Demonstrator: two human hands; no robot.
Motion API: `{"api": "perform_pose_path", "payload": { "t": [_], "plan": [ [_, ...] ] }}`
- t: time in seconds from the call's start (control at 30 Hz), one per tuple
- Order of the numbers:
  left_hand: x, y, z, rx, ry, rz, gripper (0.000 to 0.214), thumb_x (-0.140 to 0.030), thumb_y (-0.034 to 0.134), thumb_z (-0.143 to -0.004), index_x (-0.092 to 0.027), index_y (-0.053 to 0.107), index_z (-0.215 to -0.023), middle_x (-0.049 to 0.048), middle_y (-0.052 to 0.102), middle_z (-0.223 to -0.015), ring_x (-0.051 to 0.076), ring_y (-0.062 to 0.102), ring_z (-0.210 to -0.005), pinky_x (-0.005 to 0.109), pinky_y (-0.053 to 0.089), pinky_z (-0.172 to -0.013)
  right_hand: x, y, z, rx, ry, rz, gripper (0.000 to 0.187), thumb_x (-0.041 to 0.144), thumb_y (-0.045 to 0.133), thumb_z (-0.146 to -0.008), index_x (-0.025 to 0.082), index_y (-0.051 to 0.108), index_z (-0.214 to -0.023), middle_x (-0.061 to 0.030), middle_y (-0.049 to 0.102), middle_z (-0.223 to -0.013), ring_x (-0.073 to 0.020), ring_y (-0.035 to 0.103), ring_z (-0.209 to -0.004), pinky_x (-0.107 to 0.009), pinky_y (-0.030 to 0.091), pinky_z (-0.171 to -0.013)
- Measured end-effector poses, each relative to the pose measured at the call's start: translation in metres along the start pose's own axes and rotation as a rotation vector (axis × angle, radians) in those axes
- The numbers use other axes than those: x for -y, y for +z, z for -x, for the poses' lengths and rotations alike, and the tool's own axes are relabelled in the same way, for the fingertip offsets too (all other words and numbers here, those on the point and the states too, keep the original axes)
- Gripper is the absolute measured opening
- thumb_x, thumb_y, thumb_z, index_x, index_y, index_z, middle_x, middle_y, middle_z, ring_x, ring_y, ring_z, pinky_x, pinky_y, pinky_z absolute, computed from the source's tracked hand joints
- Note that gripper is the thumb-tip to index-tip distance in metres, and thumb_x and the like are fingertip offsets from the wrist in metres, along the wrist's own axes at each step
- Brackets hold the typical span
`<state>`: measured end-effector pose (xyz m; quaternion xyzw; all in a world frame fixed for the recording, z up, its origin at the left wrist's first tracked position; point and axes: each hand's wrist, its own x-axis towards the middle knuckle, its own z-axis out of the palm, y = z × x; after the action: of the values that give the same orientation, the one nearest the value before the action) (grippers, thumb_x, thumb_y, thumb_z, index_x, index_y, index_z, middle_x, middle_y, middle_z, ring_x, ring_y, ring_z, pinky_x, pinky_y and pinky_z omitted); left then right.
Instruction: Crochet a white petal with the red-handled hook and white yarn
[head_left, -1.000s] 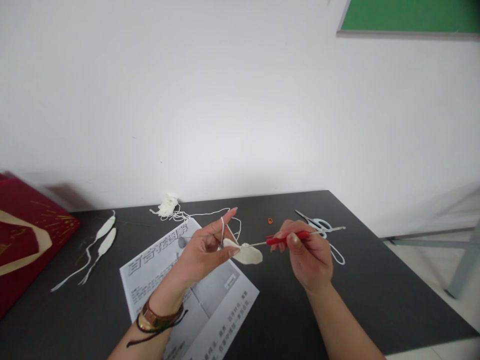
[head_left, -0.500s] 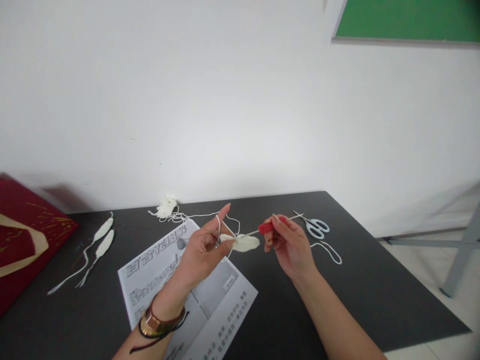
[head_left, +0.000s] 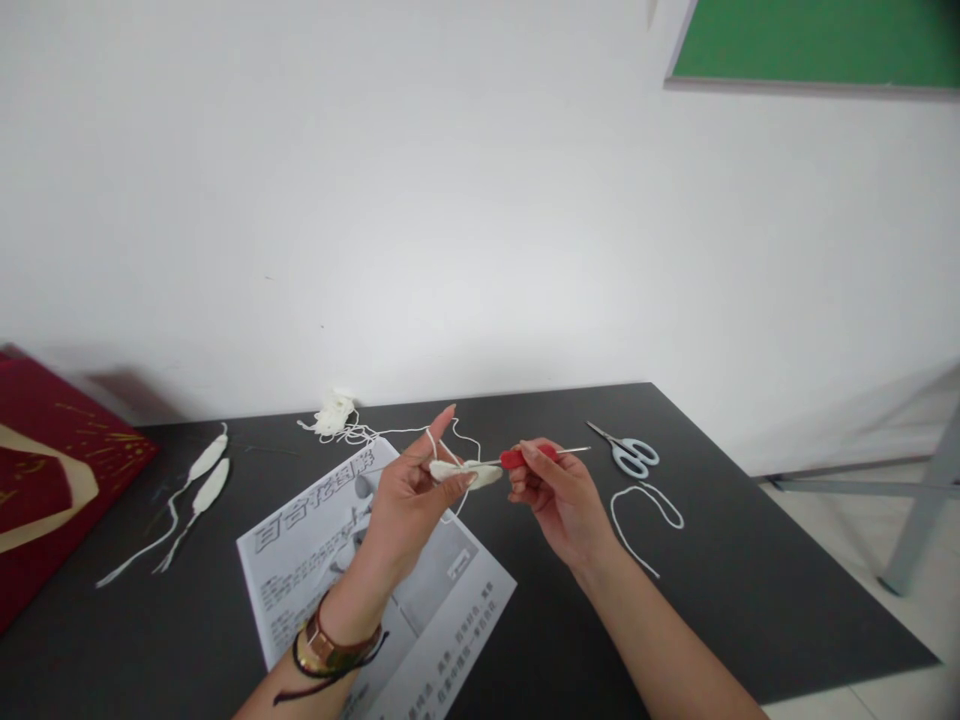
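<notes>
My left hand (head_left: 409, 500) pinches a small cream crocheted piece (head_left: 466, 473) between thumb and fingers, with white yarn (head_left: 450, 445) looped over the raised index finger. My right hand (head_left: 559, 495) grips a red-handled crochet hook (head_left: 525, 457); its metal tip points left into the piece and its tail points right. Both hands hover above a printed instruction sheet (head_left: 375, 570) on the dark table (head_left: 750, 590). The yarn trails back to a small white bundle (head_left: 334, 412) near the wall.
Two finished cream petals with tails (head_left: 202, 480) lie at the left. A red box (head_left: 52, 480) sits at the far left. Blue-handled scissors (head_left: 626, 452) and a loose yarn loop (head_left: 645, 510) lie right of my hands. The table's edge runs along the right.
My right hand has moved left and closer to my left hand, pushing the hook into the crocheted piece. The loose yarn loop by the scissors is now fully uncovered.
</notes>
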<state>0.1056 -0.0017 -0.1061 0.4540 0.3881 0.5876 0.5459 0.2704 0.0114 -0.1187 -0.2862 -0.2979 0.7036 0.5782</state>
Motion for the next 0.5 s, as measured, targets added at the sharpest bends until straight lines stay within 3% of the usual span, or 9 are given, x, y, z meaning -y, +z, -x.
{"api": "perform_pose_path", "payload": {
  "t": [0.13, 0.3, 0.5],
  "plan": [
    [0.008, 0.002, 0.0, -0.046, -0.002, 0.043, 0.062, -0.013, 0.075, -0.064, -0.028, 0.058, -0.122, -0.0032, 0.06, -0.073, 0.01, 0.055, -0.067, 0.023, 0.045, -0.067, -0.002, 0.0, 0.001, 0.012, -0.002, -0.021, 0.014, 0.028, 0.07, -0.076, 0.014, 0.067, -0.077, -0.0002, 0.069, -0.06, -0.0076, 0.061, -0.047, -0.017, 0.055, -0.049],
    [0.019, 0.005, 0.002, -0.146, 0.093, 0.021, 0.036, -0.014, 0.076, -0.064, -0.023, 0.071, -0.098, 0.0012, 0.067, -0.083, 0.014, 0.058, -0.077, 0.027, 0.046, -0.075, -0.005, 0.002, 0.001, -0.019, -0.028, -0.062, 0.017, 0.03, 0.071, -0.075, 0.014, 0.068, -0.079, -0.0005, 0.069, -0.06, -0.0083, 0.062, -0.049, -0.018, 0.057, -0.051],
    [0.022, 0.007, 0.001, -0.18, 0.07, 0.071, 0.042, -0.012, 0.076, -0.063, -0.026, 0.07, -0.102, -0.0012, 0.068, -0.09, 0.011, 0.058, -0.076, 0.023, 0.045, -0.07, -0.01, 0.004, 0.001, -0.046, 0.001, -0.125, 0.017, 0.029, 0.073, -0.073, 0.014, 0.069, -0.08, -0.0004, 0.069, -0.061, -0.0083, 0.062, -0.05, -0.017, 0.057, -0.05]
  ]
}}
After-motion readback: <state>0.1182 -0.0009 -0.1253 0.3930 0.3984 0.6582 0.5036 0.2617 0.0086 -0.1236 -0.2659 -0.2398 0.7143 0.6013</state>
